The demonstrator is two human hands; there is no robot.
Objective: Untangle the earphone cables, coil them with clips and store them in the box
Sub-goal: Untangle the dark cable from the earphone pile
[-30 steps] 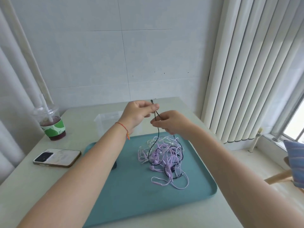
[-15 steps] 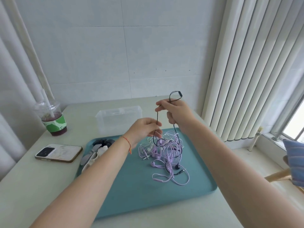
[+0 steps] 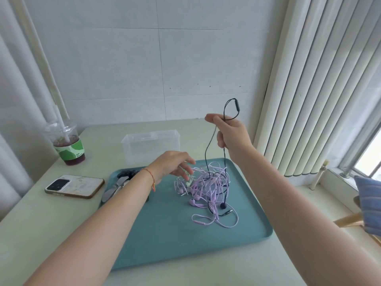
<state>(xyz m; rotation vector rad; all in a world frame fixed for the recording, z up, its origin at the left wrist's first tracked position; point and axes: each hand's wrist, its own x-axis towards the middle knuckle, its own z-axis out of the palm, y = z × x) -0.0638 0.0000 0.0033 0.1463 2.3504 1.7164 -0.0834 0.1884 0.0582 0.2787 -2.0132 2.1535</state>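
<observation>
Earphone cables (image 3: 206, 188) tangled on teal tray (image 3: 165, 234), pale table (image 3: 31, 234), right hand (image 3: 231, 135) pinching black cable (image 3: 208, 149), left hand (image 3: 173, 164) relaxed

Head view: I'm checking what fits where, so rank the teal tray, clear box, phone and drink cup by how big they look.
1. teal tray
2. clear box
3. phone
4. drink cup, close to the phone, so unsure.
</observation>
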